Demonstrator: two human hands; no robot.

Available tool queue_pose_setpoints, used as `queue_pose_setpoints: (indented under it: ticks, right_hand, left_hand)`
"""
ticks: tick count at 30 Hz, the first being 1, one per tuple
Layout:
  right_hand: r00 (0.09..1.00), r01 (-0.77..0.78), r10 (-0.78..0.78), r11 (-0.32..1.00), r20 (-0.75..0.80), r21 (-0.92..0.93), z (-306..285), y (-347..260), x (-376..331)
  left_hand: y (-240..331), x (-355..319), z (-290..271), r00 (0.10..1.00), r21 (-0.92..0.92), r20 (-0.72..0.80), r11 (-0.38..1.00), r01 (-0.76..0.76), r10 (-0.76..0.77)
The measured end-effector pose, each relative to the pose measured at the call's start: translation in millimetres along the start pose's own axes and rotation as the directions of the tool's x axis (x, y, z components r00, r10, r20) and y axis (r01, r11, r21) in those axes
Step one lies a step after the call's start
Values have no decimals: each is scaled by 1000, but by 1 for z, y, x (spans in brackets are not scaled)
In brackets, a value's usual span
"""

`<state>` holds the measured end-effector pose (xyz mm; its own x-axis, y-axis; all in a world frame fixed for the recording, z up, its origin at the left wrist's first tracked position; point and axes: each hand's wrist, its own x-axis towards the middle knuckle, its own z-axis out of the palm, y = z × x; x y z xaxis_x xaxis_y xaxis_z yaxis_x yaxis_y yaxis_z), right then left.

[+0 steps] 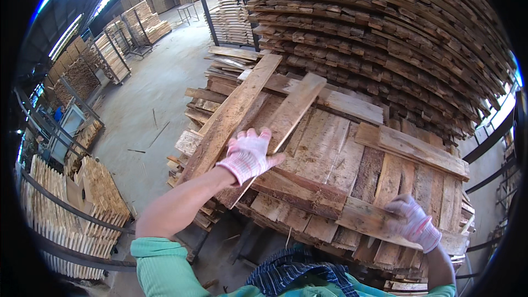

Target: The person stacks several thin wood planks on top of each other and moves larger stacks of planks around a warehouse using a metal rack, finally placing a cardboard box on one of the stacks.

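Note:
My left hand (248, 155), in a white and pink knit glove, lies across a rough wooden board (300, 99) set slantwise on a pile of planks. Its thumb reaches over the board's right edge, while the fingers curl on top. Left of this hand, a longer board with bark marks (242, 102) runs the same way. At the near right, my gloved right hand (412, 223) is at a crosswise plank (363, 215) along the pile's front. Motion smears its fingers, hiding whether they grip. Flat planks (324, 143) fill the layer between both hands.
A tall stack of layered boards (363, 38) rises behind the pile. Short crosswise planks (423, 151) lie on its right part. Metal rails (77, 201) and stacked slats (44, 214) stand at the left, beside a concrete floor (159, 99) with scattered sticks.

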<state>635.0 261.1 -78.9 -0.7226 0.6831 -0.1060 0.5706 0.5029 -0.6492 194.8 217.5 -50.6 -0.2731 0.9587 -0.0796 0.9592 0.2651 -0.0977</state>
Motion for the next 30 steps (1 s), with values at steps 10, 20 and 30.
queue_pose_setpoints:
  ticks: [10,20,30]
  right_hand:
    - [963,258,-229,935,140,-242,14,-121,201]
    - [872,-454,382,864,-305,-216,133,-178,352]
    - [824,-516,415,831,-385,-209,149,-206,361]
  left_hand:
    - [-127,98,37,953,-199,203,943,267,-227]
    - [-207,103,14,976,-907,195,396,143,93]
    - [-200,97,59,997,-177,-52,983,46,-56]
